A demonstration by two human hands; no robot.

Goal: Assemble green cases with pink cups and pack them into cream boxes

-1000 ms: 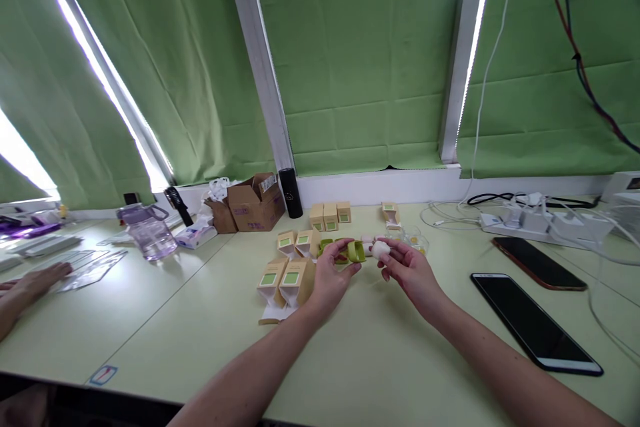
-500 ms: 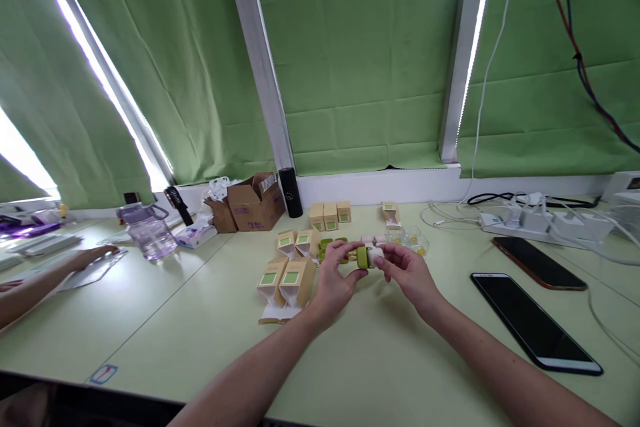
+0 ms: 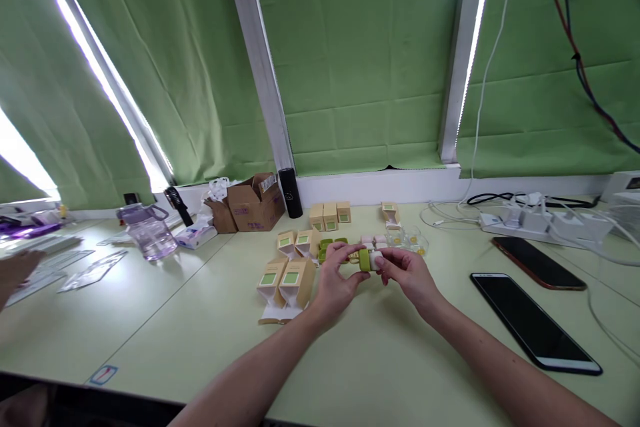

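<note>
Over the table, both hands meet at a small green-and-white cylinder-like piece [image 3: 366, 260], its exact kind too small to tell. My left hand [image 3: 336, 283] pinches the green end, where a yellowish part shows between the fingers. The fingers of my right hand [image 3: 409, 277] close on the white end. Just behind lie green pieces [image 3: 326, 244], pink-and-white pieces [image 3: 374, 240] and clear plastic domes [image 3: 413, 237] with yellow spots. Left of my left hand stand opened tan boxes [image 3: 297, 278] with green labels.
Small tan boxes [image 3: 330, 215] stand farther back, beside a black cylinder [image 3: 291, 193] and a cardboard carton [image 3: 256, 203]. Two phones [image 3: 535, 323] and a power strip [image 3: 543, 228] with cables lie at right. At left are a water bottle [image 3: 151, 232] and another person's hand [image 3: 23, 267].
My hands have barely shifted, and the green-and-white piece has turned slightly between them. At far left, the other person's arm has drawn back from a clear plastic packet.
</note>
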